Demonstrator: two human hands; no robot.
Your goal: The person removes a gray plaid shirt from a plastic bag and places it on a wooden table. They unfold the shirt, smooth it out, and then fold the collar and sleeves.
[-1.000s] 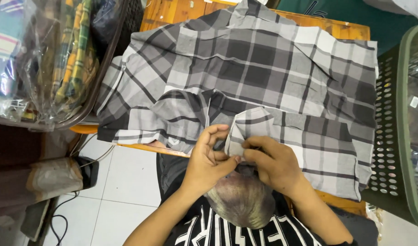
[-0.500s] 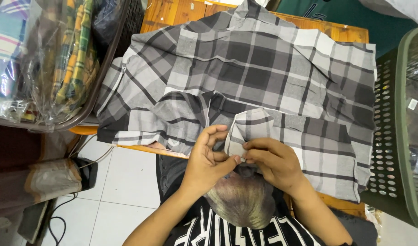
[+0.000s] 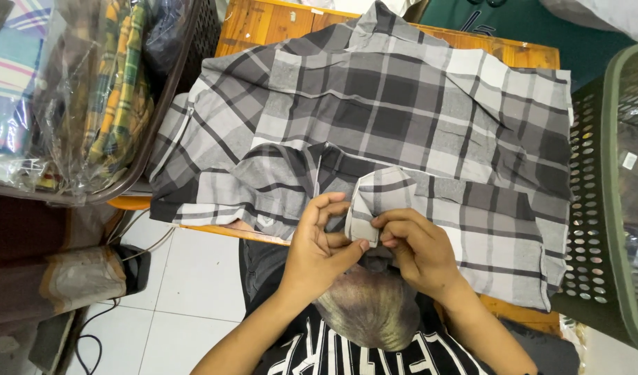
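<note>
A grey, black and white plaid shirt (image 3: 402,111) lies spread out on a wooden table (image 3: 263,21). Its collar (image 3: 374,198) sits at the near edge, folded up toward me. My left hand (image 3: 319,246) and my right hand (image 3: 416,253) meet at that collar. Each pinches the lower edge of the fabric between thumb and fingers, and the fingertips nearly touch. Below the hands, a head with short hair and a black printed top fill the bottom of the view.
A dark basket (image 3: 187,83) at the left holds folded clothes wrapped in clear plastic (image 3: 69,90). A green perforated laundry basket (image 3: 603,208) stands at the right. White floor tiles and a black cable (image 3: 124,257) show at the lower left.
</note>
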